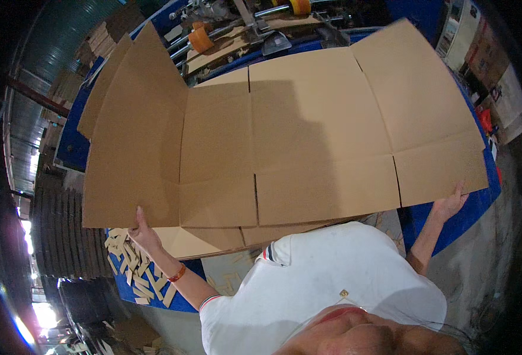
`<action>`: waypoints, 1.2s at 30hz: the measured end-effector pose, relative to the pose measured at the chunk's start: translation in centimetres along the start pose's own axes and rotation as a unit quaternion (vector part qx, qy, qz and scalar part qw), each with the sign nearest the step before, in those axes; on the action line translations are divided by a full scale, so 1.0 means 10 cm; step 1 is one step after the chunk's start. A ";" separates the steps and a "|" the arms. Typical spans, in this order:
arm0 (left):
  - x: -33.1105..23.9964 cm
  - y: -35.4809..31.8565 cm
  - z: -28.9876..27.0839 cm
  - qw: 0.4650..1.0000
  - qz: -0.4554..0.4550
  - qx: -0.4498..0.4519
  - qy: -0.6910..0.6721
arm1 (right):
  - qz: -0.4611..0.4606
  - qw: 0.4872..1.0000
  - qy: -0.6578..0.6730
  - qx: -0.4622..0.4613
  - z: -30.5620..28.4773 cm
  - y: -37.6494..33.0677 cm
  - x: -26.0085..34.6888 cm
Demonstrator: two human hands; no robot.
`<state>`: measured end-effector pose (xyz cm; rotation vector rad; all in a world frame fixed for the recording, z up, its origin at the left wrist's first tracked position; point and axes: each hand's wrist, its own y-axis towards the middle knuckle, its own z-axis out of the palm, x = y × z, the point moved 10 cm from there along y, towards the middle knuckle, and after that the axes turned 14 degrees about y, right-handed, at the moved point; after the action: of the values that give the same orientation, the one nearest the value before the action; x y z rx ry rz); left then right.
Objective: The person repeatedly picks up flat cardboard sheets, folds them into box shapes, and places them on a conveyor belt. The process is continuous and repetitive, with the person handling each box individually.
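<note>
A large flat brown cardboard box blank [296, 136] with creases and slotted flaps is held out in front of me. My left hand [143, 234] grips its near left edge, where the left panel folds upward. My right hand [450, 204] holds the near right flap from below. The blank covers most of a blue work table [474, 207]. More cardboard sheets [214, 239] lie under it on the table.
A machine with orange rollers [202, 38] and metal rails stands beyond the blank. Small cardboard offcuts [134, 266] litter the floor at lower left. Stacks of flat cardboard [66, 236] stand at the left. A concrete floor [491, 260] lies at the right.
</note>
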<state>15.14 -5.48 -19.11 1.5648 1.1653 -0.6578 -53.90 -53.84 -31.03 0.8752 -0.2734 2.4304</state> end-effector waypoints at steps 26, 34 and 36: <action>-0.39 -1.98 2.36 0.714 0.491 0.412 0.284 | -0.288 0.377 -0.337 0.814 1.48 -2.31 -1.53; -0.52 -1.81 2.77 0.716 0.503 0.367 0.316 | -0.309 0.375 -0.317 0.814 1.66 -2.14 -1.97; -0.50 -1.80 2.77 0.732 0.496 0.359 0.298 | -0.306 0.387 -0.315 0.811 1.74 -2.06 -1.94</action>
<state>0.76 -33.21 -30.94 2.8527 0.2537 0.2178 -20.82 -51.00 -29.92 1.9636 2.1076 0.7351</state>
